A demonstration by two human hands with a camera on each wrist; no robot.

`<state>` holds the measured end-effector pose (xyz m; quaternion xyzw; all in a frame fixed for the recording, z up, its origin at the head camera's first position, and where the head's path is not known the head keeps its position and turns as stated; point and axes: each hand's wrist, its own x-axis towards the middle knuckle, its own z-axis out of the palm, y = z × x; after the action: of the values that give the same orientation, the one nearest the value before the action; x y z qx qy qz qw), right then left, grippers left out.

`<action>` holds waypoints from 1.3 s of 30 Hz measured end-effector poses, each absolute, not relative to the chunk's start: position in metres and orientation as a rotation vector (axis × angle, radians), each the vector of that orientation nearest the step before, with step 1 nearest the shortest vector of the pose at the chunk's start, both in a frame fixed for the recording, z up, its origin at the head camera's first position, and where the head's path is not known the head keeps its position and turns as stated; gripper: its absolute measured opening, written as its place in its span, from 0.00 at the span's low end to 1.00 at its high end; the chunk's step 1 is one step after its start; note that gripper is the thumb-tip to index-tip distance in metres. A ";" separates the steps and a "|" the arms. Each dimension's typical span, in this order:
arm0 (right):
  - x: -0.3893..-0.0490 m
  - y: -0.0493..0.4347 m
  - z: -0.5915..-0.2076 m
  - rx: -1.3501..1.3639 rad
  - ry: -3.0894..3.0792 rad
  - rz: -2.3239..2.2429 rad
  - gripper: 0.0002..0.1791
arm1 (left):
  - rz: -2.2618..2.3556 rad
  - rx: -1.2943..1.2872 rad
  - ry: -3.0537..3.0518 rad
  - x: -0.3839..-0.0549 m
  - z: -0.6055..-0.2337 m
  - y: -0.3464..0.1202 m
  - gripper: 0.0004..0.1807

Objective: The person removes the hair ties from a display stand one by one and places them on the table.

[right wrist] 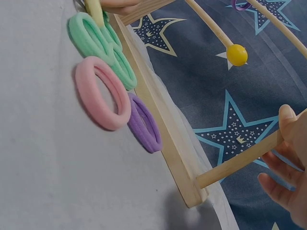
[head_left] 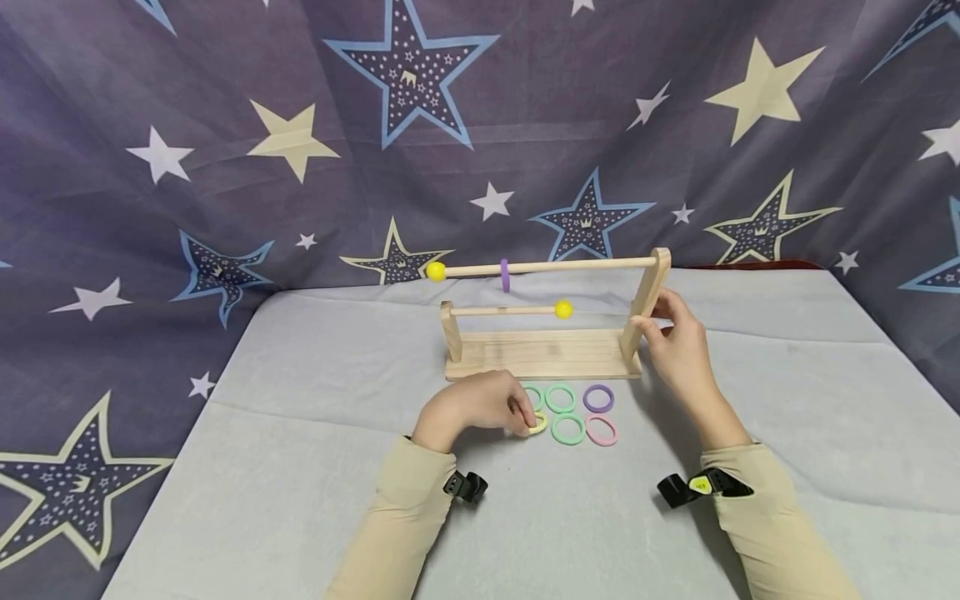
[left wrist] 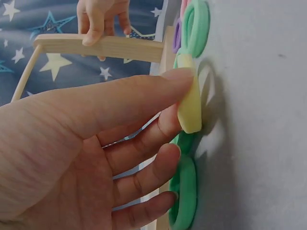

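Observation:
My left hand (head_left: 483,402) pinches a yellow hair tie (left wrist: 190,108) between thumb and index finger, at the tablecloth in front of a wooden stand (head_left: 547,357). The other fingers of that hand are loosely bent. With fingers and thumb, my right hand (head_left: 681,346) grips the stand's tall right upright (head_left: 647,300). A purple hair tie (head_left: 505,277) hangs on the long upper rod. Beside the yellow one lie three green hair ties (head_left: 568,442), a pink one (right wrist: 85,91) and another purple one (right wrist: 144,125), all flat on the cloth.
Yellow balls cap the free ends of the upper rod (head_left: 436,272) and the shorter lower rod (head_left: 563,309). A short upright (head_left: 452,332) carries the lower rod at the left. Behind the grey tablecloth (head_left: 300,500) hangs a star-patterned curtain (head_left: 225,67).

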<state>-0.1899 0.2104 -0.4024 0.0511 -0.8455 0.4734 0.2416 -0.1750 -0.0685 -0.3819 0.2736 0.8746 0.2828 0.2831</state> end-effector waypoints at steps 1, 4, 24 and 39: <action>-0.190 0.210 -0.402 0.139 -2.313 1.296 0.24 | 0.756 0.736 2.336 -0.175 -0.382 -0.068 0.04; -0.190 0.211 -0.403 0.139 -2.312 1.298 0.24 | 0.784 0.758 2.313 -0.176 -0.383 -0.068 0.03; -0.190 0.210 -0.402 0.133 -2.323 1.298 0.25 | 1.282 0.880 2.606 -0.192 -0.376 -0.085 0.09; -0.190 0.211 -0.402 0.132 -2.321 1.307 0.24 | 1.840 0.730 2.756 -0.185 -0.358 -0.077 0.08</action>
<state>-0.1902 0.2106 -0.4021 0.0481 -0.8459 0.4764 0.2348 -0.1850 -0.0768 -0.3578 0.2134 0.8057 0.5380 -0.1256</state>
